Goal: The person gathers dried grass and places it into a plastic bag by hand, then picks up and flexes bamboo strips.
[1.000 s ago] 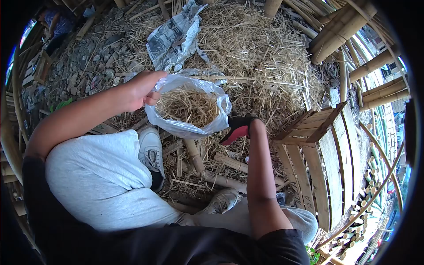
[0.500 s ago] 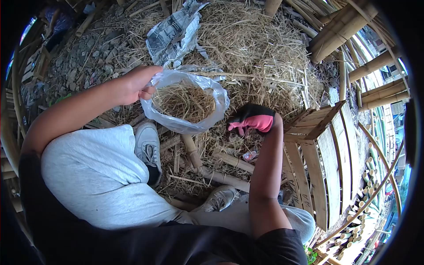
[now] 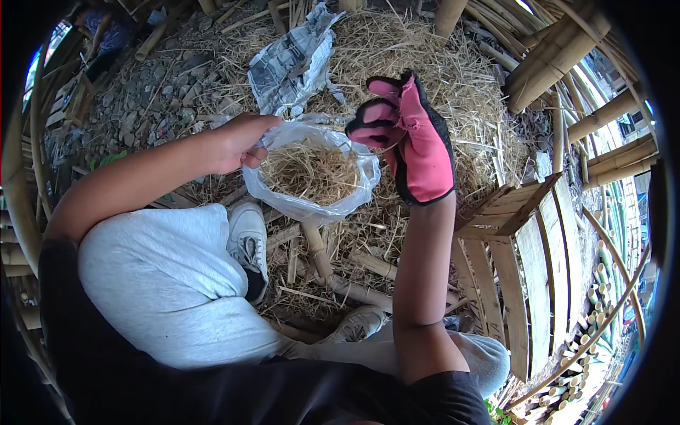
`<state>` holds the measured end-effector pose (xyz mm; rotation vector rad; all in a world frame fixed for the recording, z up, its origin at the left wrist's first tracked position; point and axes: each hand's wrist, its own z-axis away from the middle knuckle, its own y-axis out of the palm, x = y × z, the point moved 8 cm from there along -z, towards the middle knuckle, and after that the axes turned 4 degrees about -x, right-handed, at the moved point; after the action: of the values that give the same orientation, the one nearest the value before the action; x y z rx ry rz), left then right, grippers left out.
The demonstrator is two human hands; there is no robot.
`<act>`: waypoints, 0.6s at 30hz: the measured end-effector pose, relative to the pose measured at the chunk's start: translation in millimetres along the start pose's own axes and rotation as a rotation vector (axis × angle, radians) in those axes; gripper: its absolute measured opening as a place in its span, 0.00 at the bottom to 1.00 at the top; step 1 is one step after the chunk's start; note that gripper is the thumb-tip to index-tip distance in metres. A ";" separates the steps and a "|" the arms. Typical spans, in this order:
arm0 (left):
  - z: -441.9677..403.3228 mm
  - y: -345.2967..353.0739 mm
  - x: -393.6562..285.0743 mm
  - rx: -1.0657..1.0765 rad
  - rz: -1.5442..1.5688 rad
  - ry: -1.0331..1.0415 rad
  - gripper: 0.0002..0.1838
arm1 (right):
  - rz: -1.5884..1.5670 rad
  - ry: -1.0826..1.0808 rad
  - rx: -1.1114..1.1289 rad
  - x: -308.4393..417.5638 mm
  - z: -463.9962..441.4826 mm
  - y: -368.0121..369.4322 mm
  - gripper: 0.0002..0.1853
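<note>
while my left hand [image 3: 242,144]'s clamped on the rim of the plastic bag [image 3: 304,211], the pink-gloved right hand [image 3: 419,147] hovers near it, fingers kinda half-curled, apart.

Straw [image 3: 308,172] in bag [image 3: 301,210], newspaper [image 3: 292,62] beyond, crate [image 3: 516,297] right

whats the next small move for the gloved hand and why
Probably lower the right hand to the loose straw: it hangs near the open plastic bag, whose rim the left hand grips, and the straw inside seems below the rim.
</note>
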<state>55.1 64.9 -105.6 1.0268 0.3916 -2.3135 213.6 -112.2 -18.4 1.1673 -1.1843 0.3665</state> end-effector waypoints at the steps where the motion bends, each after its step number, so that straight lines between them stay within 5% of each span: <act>1: 0.3 0.0 0.2 -0.001 0.004 -0.001 0.12 | -0.072 -0.068 -0.024 -0.1 -2.3 4.5 0.27; 4: -0.7 -2.0 0.7 -0.004 0.011 -0.003 0.11 | -0.235 -0.152 0.061 -30.2 -12.8 9.4 0.25; 6: -2.1 -3.6 -0.5 0.013 0.035 0.007 0.11 | 0.003 -0.184 0.203 -66.9 -17.8 9.8 0.24; 8: -2.3 -5.2 -2.7 0.010 0.067 0.034 0.11 | 0.512 0.002 0.409 -118.6 -17.3 9.6 0.21; 9: 0.4 -4.5 -6.0 0.012 0.102 0.051 0.12 | 1.092 0.015 0.525 -147.3 -18.7 9.4 0.21; 11: 1.5 -3.7 -8.8 -0.021 0.101 0.054 0.11 | 1.440 0.339 0.569 -236.9 -17.0 -39.9 0.24; 12: 1.6 -3.8 -8.9 -0.038 0.100 0.051 0.11 | 1.611 0.374 0.617 -240.7 -15.9 -31.9 0.24; 14: -2.0 -6.2 -6.8 -0.056 0.149 0.060 0.11 | 1.213 0.176 0.487 -251.4 -17.1 -37.8 0.31; 17: -5.5 -6.6 -5.1 -0.037 0.174 0.066 0.10 | 1.437 0.065 0.590 -194.0 -27.8 -3.6 0.37; 18: -5.1 -5.5 -6.4 -0.047 0.170 0.069 0.10 | 1.598 0.229 0.524 -135.0 -18.0 18.9 0.40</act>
<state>58.2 74.2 -104.0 1.0762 0.3693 -2.1131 154.7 -45.0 -122.9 0.2926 -1.6457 2.0264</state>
